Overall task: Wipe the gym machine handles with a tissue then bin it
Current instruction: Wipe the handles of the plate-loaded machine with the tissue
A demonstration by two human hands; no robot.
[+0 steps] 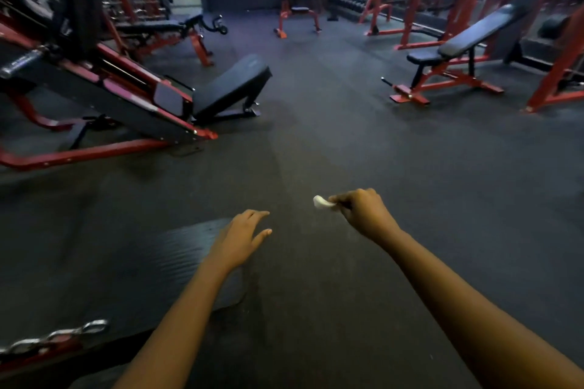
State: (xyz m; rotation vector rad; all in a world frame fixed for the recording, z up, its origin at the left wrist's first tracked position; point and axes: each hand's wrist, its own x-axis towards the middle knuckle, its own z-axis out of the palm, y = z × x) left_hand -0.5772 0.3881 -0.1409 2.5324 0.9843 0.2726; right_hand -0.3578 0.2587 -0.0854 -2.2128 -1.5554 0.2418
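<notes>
Tissue carried, no bin in view.
Left hand loose, fingers apart, empty; right hand pinched on wadded tissue, held out over floor, likely for disposal; red machine well beyond.

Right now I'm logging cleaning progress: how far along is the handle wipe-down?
Done: unclear; the wiping itself cannot be judged here. In hand: the right hand pinches a small white tissue over the floor; the left hand is open and empty. Left: binning the tissue; no bin is in view.
</notes>
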